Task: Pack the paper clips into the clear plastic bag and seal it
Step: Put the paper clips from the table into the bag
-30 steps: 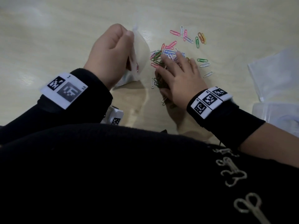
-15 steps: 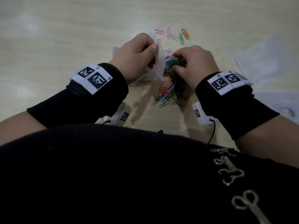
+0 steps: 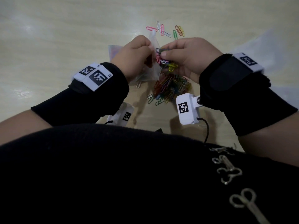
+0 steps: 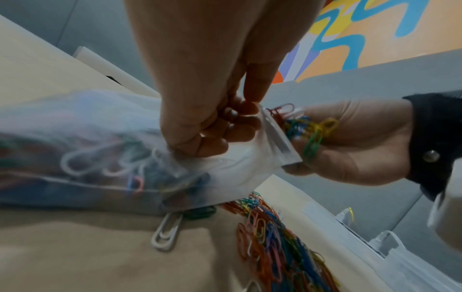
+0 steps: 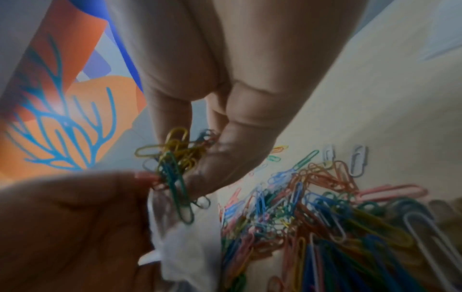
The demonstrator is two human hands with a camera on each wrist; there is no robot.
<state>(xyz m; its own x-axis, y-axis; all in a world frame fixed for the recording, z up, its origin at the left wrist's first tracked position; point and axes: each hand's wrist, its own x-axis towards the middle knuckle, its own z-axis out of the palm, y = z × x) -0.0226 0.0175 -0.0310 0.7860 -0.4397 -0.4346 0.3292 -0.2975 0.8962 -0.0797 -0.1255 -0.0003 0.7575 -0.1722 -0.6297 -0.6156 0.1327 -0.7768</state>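
Pale wooden table (image 3: 64,38), clear plastic lidded box (image 4: 400,262) at its edge, colourful painted wall (image 4: 375,39) behind.

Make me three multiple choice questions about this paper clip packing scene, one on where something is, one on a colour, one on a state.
1. Where is the big pile of clips?
A. on the table below the hands
B. in a bowl
C. on the person's lap

2. What colour is the lone clip by the bag's lower edge?
A. black
B. white
C. gold

3. How is the clear plastic bag?
A. sealed flat
B. empty
C. held open, part filled

Answers:
1 A, the head view shows it on the table.
2 B, it looks white in the left wrist view.
3 C, the left hand pinches its mouth while the right hand brings a bunch of clips.
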